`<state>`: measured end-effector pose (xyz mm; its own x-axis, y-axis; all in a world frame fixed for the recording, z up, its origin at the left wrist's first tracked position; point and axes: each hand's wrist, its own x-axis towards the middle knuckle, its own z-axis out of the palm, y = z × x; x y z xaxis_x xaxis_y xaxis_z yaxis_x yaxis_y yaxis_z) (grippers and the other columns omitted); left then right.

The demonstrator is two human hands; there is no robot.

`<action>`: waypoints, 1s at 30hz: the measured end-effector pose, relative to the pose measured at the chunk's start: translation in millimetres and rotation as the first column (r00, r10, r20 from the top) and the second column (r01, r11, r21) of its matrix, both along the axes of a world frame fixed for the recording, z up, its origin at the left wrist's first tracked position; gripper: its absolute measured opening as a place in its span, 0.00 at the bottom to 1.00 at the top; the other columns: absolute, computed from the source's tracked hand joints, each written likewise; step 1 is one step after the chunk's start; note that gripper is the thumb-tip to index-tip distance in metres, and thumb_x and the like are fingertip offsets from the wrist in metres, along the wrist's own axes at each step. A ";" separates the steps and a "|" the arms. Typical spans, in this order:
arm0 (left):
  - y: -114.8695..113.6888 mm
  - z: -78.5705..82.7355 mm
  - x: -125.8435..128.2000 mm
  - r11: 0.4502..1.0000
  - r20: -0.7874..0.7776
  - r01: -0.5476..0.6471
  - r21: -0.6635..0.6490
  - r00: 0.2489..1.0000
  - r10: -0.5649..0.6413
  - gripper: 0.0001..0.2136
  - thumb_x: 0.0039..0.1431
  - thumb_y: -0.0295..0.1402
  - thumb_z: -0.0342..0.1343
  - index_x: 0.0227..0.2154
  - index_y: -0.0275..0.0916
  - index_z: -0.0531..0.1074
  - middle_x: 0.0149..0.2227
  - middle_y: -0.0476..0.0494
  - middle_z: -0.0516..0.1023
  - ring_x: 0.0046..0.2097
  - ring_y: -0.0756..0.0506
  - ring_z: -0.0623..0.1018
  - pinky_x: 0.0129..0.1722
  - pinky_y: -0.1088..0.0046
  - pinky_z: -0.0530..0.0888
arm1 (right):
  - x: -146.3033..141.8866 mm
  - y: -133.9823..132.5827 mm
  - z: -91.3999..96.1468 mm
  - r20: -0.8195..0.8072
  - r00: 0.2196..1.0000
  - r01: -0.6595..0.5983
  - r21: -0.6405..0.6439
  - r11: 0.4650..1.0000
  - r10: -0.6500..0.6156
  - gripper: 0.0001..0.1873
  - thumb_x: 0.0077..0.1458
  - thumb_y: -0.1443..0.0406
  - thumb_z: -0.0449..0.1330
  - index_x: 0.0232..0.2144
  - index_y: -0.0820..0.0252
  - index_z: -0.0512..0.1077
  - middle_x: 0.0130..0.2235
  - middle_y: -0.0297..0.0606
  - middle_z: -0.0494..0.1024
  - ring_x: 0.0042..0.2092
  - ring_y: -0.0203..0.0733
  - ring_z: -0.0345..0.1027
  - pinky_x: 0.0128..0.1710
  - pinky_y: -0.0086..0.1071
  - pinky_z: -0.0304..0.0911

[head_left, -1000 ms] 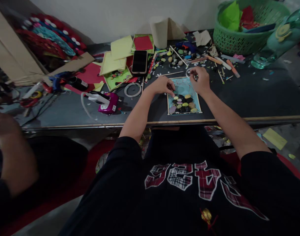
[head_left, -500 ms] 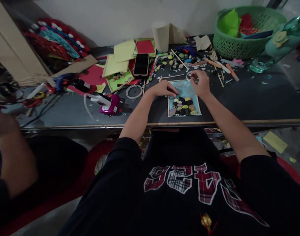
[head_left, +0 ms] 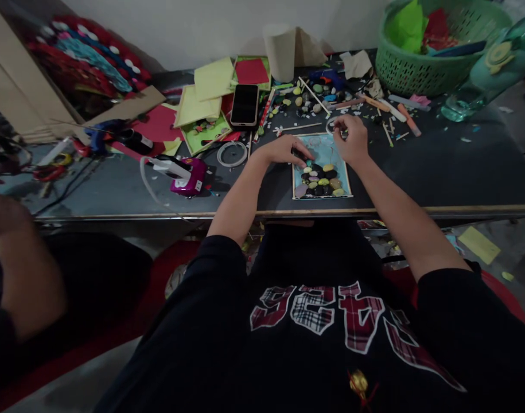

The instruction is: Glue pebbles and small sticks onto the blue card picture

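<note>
A small framed picture [head_left: 350, 182] with a light-blue backing lies near the table's front edge. Black, yellow, green and brown pebbles [head_left: 323, 182] cover its lower part. My left hand [head_left: 288, 150] reaches over its left side, with thumb and fingertips closed around a small teal pebble [head_left: 308, 163] at the top of the stones. Above the upper right corner, my right hand [head_left: 352, 139] has its fingers pinched together; what they hold is too small to make out. A pale ring [head_left: 330, 125] lies by those fingertips, partly hidden.
Loose pebbles, sticks and paper scraps litter the table's back. A phone [head_left: 244, 105], yellow paper sheets [head_left: 213, 79], a clear coil [head_left: 232, 154] and a purple device [head_left: 189, 176] lie left. Right stand a green basket [head_left: 417, 71] and a bottle [head_left: 473, 86]. Another person's arm [head_left: 25, 252] shows far left.
The view has shifted slightly, so the table sits a little higher in it. Both hands keep nearly the same places over the picture, with only slight finger movement.
</note>
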<state>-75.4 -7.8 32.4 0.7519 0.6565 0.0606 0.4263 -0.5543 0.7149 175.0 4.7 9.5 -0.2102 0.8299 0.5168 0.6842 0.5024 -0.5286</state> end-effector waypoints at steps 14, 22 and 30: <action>-2.7 2.5 0.2 0.998 -0.028 0.047 0.049 0.999 -0.046 0.18 0.51 0.42 0.68 0.44 0.42 0.83 0.42 0.43 0.84 0.43 0.46 0.81 0.45 0.74 0.74 | 0.2 1.3 -1.5 -0.037 0.999 -0.036 -0.008 0.999 0.036 0.06 0.61 0.61 0.57 0.39 0.52 0.72 0.43 0.43 0.77 0.51 0.54 0.69 0.56 0.50 0.64; -3.9 4.0 0.1 0.998 -0.060 0.026 0.060 0.998 -0.022 0.19 0.50 0.41 0.69 0.45 0.44 0.83 0.45 0.44 0.85 0.45 0.45 0.81 0.47 0.74 0.74 | -0.2 -1.1 1.8 -0.060 0.997 -0.050 0.006 0.999 0.050 0.06 0.61 0.58 0.57 0.38 0.51 0.72 0.42 0.44 0.78 0.49 0.54 0.70 0.55 0.52 0.65; -4.6 6.5 -1.0 0.999 -0.083 -0.014 0.048 0.996 0.018 0.20 0.49 0.43 0.70 0.44 0.42 0.83 0.39 0.43 0.85 0.38 0.47 0.81 0.39 0.76 0.74 | -1.4 -2.8 3.1 -0.013 1.000 -0.019 0.040 0.999 0.020 0.07 0.62 0.58 0.56 0.36 0.51 0.71 0.40 0.42 0.78 0.47 0.52 0.70 0.53 0.50 0.67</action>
<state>-76.4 -12.3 38.9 0.7448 0.6667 0.0292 0.4927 -0.5788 0.6498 173.6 1.8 12.7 -0.2189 0.8045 0.5522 0.6673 0.5363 -0.5168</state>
